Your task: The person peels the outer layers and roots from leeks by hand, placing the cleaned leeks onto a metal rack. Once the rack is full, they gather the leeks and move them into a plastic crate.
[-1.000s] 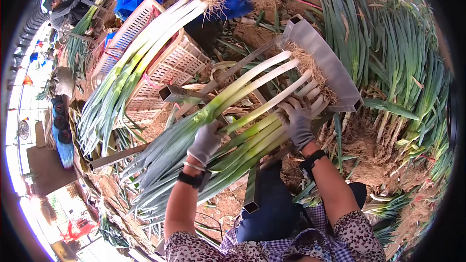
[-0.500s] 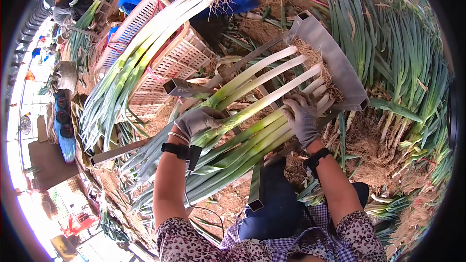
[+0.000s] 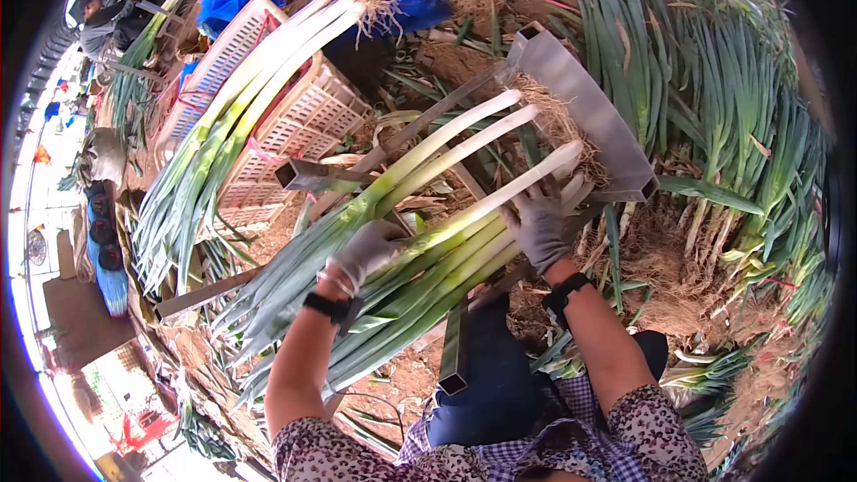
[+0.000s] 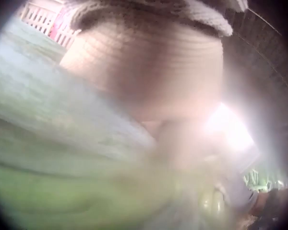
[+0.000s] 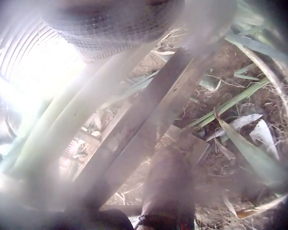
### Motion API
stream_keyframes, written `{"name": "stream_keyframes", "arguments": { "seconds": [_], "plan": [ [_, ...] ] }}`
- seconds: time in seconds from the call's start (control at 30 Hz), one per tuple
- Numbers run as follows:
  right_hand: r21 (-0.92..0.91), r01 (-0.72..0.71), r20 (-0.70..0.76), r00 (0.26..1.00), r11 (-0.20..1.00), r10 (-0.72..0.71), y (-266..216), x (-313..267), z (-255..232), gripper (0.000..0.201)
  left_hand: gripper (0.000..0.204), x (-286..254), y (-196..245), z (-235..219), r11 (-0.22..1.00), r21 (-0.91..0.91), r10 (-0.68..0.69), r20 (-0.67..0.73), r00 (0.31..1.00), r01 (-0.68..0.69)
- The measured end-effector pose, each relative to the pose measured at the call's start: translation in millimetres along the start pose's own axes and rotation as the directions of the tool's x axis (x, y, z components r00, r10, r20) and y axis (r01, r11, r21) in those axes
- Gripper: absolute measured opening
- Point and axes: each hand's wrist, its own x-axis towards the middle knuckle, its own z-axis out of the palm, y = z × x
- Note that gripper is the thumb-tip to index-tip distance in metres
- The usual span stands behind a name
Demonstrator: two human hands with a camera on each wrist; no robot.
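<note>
Long leeks (image 3: 486, 203) lie across a metal frame, their roots against its grey metal end plate (image 3: 585, 103). My gloved left hand (image 3: 364, 252) grips a leek where the green leaves begin. Nearer the roots, my gloved right hand (image 3: 541, 230) has its fingers curled over the white stems of the lower group. Two leeks (image 3: 428, 150) lie apart above that group, untouched by the right hand. In the left wrist view, blurred green leaves (image 4: 62, 191) fill the lower left. Pale stems (image 5: 62, 115) pass beneath the glove in the right wrist view.
Several leeks (image 3: 268, 80) rest across a pink plastic crate (image 3: 295, 129) at upper left. Piled leeks (image 3: 714, 98) cover the ground at right. Square metal bars (image 3: 453, 357) project near my knees. Another person (image 3: 107, 22) is at far upper left.
The single leek between the two groups has shifted down against the lower group. My left hand has moved toward my body with it; the right hand stays by the white stems.
</note>
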Motion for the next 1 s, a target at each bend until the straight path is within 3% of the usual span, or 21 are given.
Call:
{"name": "stream_keyframes", "arguments": {
  "seconds": [0.03,0.07,0.1,0.2,0.27,0.37,0.47,0.6,0.7,0.83,0.97,1.0],
  "plan": [
    [0.020,0.000,0.016,1.000,1.000,0.000,-0.3,1.5,-3.2,0.036,0.022,-5.4,-0.4,13.7,0.988,0.108,0.131,-0.180,0.975,-0.113],
    [0.041,-0.001,0.033,0.999,0.999,0.000,-0.7,3.0,-6.4,0.035,0.026,-11.3,-2.4,27.3,0.952,0.230,0.271,-0.339,0.901,-0.200],
    [0.065,-0.003,0.049,0.999,0.998,0.000,-1.5,4.2,-8.7,0.035,0.029,-15.5,-3.5,37.0,0.897,0.360,0.412,-0.467,0.782,-0.257],
    [0.078,-0.022,0.042,0.999,0.997,0.018,-2.4,4.8,-7.6,0.032,0.033,-30.9,12.8,47.9,0.811,0.557,0.457,-0.410,0.789,-0.181],
    [0.102,-0.022,0.051,0.999,0.995,0.017,-1.5,5.3,-9.3,0.030,0.036,-32.2,15.8,50.7,0.760,0.637,0.454,-0.377,0.807,-0.131],
    [0.079,0.010,0.020,1.000,0.997,-0.012,-0.6,4.9,-6.8,0.029,0.034,-20.3,11.1,56.5,0.720,0.693,0.298,-0.365,0.882,0.044],
    [0.107,0.008,0.028,1.000,0.994,-0.011,-0.9,7.8,-10.0,0.029,0.029,-9.0,8.3,43.0,0.752,0.631,0.070,-0.363,0.929,0.189],
    [0.090,0.036,0.010,0.999,0.995,-0.037,0.1,8.8,-12.6,0.029,0.028,-4.9,-6.1,32.2,0.903,0.418,0.273,-0.388,0.880,-0.096],
    [0.100,0.023,0.018,1.000,0.995,-0.025,1.5,8.5,-10.9,0.028,0.032,-19.6,18.5,39.3,0.872,0.486,0.286,-0.406,0.868,-0.060],
    [0.142,0.009,-0.012,1.000,0.990,-0.007,-2.7,8.1,-12.1,0.025,0.052,-30.8,9.6,40.6,0.934,0.348,0.105,-0.481,0.871,0.080],
    [0.156,0.003,0.015,1.000,0.988,-0.005,-1.3,7.6,-11.6,0.024,0.064,-44.1,-2.5,36.8,0.925,0.377,0.232,-0.484,0.844,-0.039],
    [0.163,0.006,0.000,1.000,0.987,-0.006,-2.3,7.9,-12.6,0.022,0.066,-45.8,0.6,35.5,0.921,0.390,0.185,-0.465,0.866,0.013]
  ]
}}
